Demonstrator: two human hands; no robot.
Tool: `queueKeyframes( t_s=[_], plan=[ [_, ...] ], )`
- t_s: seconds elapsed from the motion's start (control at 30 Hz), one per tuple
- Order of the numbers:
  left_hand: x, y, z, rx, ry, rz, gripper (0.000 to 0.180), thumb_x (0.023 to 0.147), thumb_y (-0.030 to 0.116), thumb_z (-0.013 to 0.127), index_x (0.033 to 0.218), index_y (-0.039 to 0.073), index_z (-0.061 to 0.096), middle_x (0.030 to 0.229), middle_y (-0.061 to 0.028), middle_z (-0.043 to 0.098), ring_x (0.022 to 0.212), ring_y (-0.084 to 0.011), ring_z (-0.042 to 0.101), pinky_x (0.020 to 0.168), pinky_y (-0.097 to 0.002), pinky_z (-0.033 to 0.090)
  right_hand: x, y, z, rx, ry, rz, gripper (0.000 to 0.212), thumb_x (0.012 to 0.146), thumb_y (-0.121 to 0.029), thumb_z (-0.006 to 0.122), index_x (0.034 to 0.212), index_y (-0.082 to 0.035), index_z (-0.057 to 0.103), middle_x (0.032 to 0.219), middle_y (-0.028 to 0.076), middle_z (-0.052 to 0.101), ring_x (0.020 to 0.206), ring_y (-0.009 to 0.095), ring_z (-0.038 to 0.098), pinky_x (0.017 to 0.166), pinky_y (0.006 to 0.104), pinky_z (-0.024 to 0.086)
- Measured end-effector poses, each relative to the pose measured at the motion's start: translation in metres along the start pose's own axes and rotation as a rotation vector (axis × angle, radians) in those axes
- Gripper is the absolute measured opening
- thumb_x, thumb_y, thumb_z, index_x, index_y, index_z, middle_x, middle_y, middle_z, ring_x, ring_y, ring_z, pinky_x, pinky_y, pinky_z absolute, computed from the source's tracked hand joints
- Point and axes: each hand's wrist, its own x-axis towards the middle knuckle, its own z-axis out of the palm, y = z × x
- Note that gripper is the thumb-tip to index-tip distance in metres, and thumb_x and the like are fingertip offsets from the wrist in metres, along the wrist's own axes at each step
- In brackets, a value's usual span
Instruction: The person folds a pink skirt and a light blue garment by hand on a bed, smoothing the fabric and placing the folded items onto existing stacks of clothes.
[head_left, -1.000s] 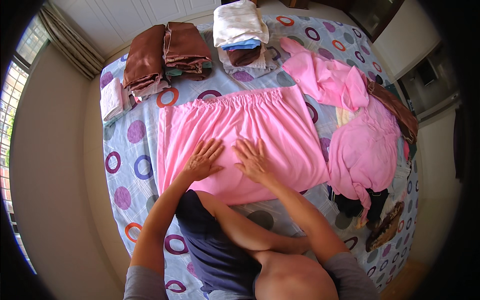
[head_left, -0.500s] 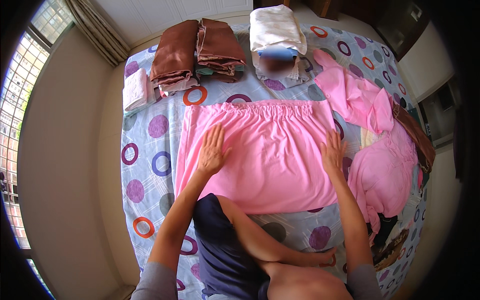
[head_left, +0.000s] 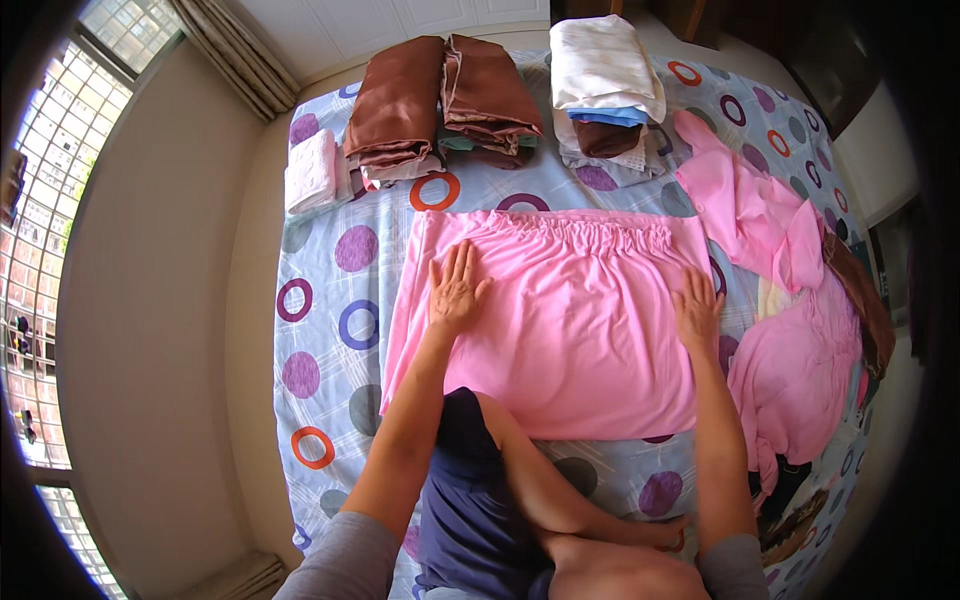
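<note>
Head view shows a pink cloth (head_left: 570,340) spread out on a bed with a spotted sheet (head_left: 330,290). Its top edge is bunched up in little wrinkles. The left hand (head_left: 457,298) lies flat on it, just inside the left edge, fingers a bit apart. The right hand (head_left: 697,312) lies flat at the right edge, fingers a bit apart too. Neither hand grips anything. On the left, a wide strip of sheet gives lots of room. Past the top edge, a smaller strip reaches to the brown folded cloths (head_left: 393,105) and the white pile (head_left: 605,70). On the right, a thin gap sits before the pink heap (head_left: 800,370). A knee in dark shorts (head_left: 475,510) hides part of the bottom edge.
</note>
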Motion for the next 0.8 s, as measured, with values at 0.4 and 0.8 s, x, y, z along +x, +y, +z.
queueKeyframes(
  t_s=[0.4, 0.8],
  plan=[
    [-0.159, -0.083, -0.039, -0.455, 0.261, -0.403, 0.042, 0.076, 0.020, 0.059, 0.109, -0.001, 0.046, 0.097, -0.0146, 0.050, 0.080, -0.0227, 0.053, 0.069, -0.0307, 0.044, -0.088, 0.087, 0.006, 0.459, 0.227, 0.243, 0.036, 0.075, -0.013, 0.056, 0.105, 0.004, 0.049, 0.103, 0.023, 0.051, 0.097, 0.036, 0.047, 0.086, 0.0387, 0.037],
    [-0.202, -0.111, -0.003, -0.683, 0.010, -0.639, 0.025, 0.066, 0.020, 0.066, 0.073, -0.001, 0.054, 0.061, -0.0029, 0.053, 0.050, -0.0104, 0.050, 0.043, -0.0241, 0.040, -0.139, 0.110, 0.009, 0.479, -0.183, 0.337, 0.025, 0.060, -0.015, 0.066, 0.077, 0.001, 0.057, 0.069, 0.009, 0.060, 0.065, 0.020, 0.058, 0.061, 0.0293, 0.045]
  ],
)
